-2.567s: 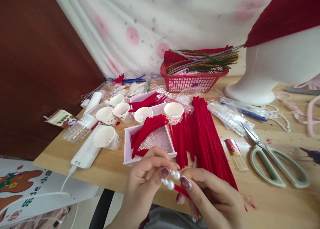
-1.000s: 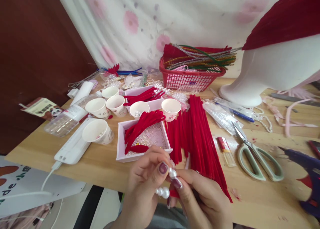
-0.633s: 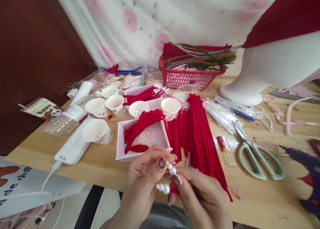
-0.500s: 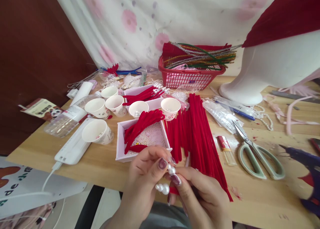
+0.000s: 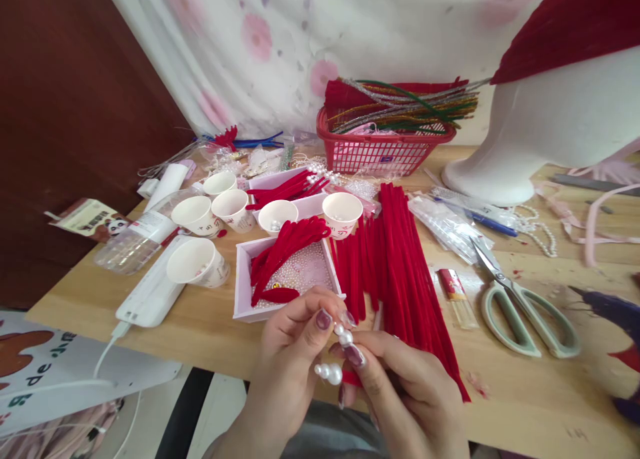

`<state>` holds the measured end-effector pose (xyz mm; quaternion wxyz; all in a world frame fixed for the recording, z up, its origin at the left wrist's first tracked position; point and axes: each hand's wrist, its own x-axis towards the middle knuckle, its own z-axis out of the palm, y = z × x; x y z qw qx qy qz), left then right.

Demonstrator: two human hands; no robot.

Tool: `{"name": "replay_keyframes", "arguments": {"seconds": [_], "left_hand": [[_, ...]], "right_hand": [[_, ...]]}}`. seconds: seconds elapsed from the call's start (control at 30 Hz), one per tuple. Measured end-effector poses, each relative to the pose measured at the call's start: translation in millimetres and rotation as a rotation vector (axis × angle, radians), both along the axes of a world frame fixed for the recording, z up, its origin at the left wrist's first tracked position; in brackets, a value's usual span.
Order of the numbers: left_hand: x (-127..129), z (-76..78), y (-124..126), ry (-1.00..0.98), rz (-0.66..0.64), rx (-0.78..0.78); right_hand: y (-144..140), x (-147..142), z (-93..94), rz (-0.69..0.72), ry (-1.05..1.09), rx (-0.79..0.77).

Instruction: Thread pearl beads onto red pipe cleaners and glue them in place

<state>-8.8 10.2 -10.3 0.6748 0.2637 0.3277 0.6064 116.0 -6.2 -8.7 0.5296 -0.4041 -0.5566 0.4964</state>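
Observation:
My left hand [image 5: 290, 362] is closed in a pinch, thumb and forefinger at the top of a short row of white pearl beads [image 5: 345, 339]. The beads shrink in size toward that fingertip. My right hand [image 5: 410, 385] is closed around the lower end of this row, its thumb pressed just under the largest bead. Below the thumb a second graduated row of pearl beads [image 5: 329, 373] points left, joined to a piece of red chenille stem [image 5: 351, 379]. Most of that red piece is hidden by the right fingers.
Just beyond my hands sits a pale box [image 5: 240, 305] of small pearls and red stem loops. Paper cups [image 5: 200, 272] stand to its left, long red stems [image 5: 410, 265] lie right. Scissors [image 5: 510, 292], a lighter [image 5: 455, 295] and a glue gun [image 5: 607, 312] are farther right.
The view has shifted slightly, so the table things sit a little differently in the picture. The left fingertips have moved slightly up off the bead row, showing more beads; both hands keep their pinch.

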Motion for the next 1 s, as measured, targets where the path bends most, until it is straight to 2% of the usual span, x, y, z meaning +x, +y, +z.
{"name": "replay_keyframes", "arguments": {"seconds": [0.1, 0.3, 0.47, 0.57, 0.67, 0.77, 0.87, 1.0], "left_hand": [[0.3, -2.3, -0.2, -0.024, 0.012, 0.001], [-1.5, 3.9, 0.3, -0.146, 0.075, -0.071], [0.0, -5.4, -1.6, -0.263, 0.066, -0.127], [0.9, -7.0, -3.9, -0.319, 0.061, -0.162], [-0.1, -0.5, -3.8, -0.35, 0.026, -0.221], [-2.5, 5.9, -0.8, -0.308, 0.005, -0.281], [-3.8, 5.1, 0.5, -0.213, 0.001, -0.323], [0.4, -3.9, -4.8, 0.155, -0.097, -0.251]], "right_hand": [[-0.2, -0.1, -0.2, 0.016, 0.017, -0.01], [-2.0, -1.4, -2.7, -0.013, 0.055, -0.047], [-2.3, 1.8, -6.7, -0.084, 0.097, -0.155], [-2.2, 8.2, -9.9, -0.046, 0.097, -0.152], [-1.9, 14.1, -13.2, -0.016, 0.113, -0.146], [-0.2, 15.9, -15.9, -0.037, 0.135, -0.123], [1.9, 15.1, -17.8, -0.125, 0.131, -0.115], [2.8, 15.6, -20.2, -0.186, 0.173, -0.143]]}}
